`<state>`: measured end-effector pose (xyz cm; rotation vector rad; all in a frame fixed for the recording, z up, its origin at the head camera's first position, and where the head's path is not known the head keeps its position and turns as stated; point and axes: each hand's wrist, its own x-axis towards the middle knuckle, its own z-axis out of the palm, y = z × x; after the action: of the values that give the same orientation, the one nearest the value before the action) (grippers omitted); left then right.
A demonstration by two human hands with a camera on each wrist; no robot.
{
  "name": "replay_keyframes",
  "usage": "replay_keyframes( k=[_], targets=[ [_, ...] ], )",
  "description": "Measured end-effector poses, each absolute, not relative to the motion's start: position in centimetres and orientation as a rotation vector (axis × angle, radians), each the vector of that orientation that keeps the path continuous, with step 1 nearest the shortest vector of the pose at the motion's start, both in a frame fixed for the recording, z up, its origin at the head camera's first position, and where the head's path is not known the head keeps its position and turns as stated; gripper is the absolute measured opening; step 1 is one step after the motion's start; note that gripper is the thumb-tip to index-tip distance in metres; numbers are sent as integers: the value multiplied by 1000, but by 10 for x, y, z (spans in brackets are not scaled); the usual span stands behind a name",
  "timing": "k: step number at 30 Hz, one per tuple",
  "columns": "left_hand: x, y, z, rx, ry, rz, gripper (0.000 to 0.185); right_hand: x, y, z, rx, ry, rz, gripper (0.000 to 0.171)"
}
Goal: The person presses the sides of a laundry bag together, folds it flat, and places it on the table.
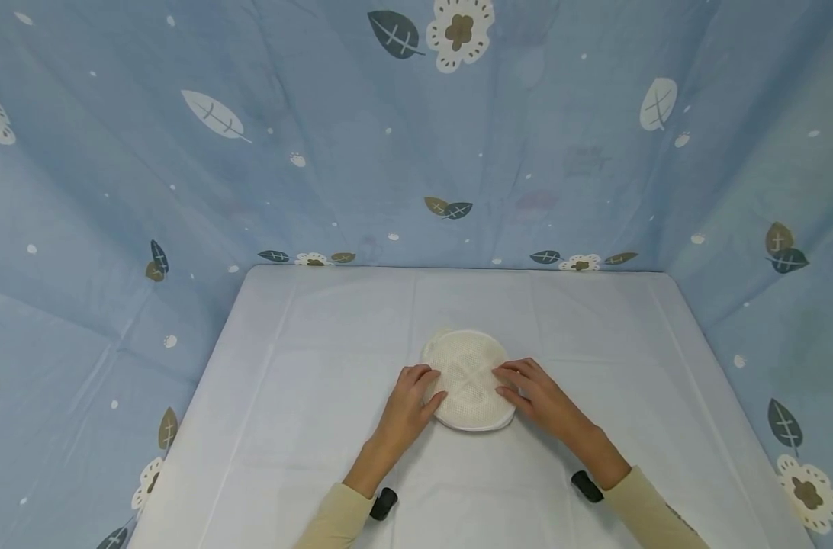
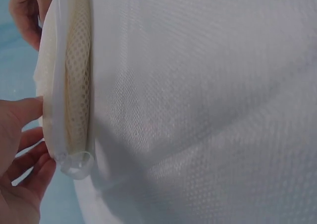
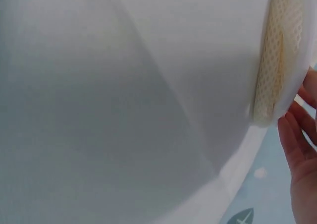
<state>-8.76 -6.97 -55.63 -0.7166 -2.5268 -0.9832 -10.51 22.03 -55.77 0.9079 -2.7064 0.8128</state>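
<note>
The left hand (image 1: 408, 408) is laid with relaxed fingers on the left edge of a round cream mesh pouch (image 1: 467, 379), nothing being gripped. The right hand (image 1: 536, 396) is rested likewise, fingers extended, on the right edge. The pouch is held flat between both hands on the white tablecloth (image 1: 307, 396). Beyond them, a blue leaf-print curtain (image 1: 361, 152) is noted.

A white-clothed table (image 1: 307, 396) stands enclosed by blue fabric walls (image 1: 320, 137) (leaf and flower print).
</note>
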Motion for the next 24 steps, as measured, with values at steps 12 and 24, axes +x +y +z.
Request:
replay_keyframes(
  k=[12, 24],
  targets=[
    [-92, -74, -552, -573, -2440, -1086, 11, -113, 228, -548, 1076, -2520, 707, 39],
    [-99, -84, -548, -575, -2376, -1032, 7, -120, 231, -540, 1026, -2431, 674, 19]
  ],
)
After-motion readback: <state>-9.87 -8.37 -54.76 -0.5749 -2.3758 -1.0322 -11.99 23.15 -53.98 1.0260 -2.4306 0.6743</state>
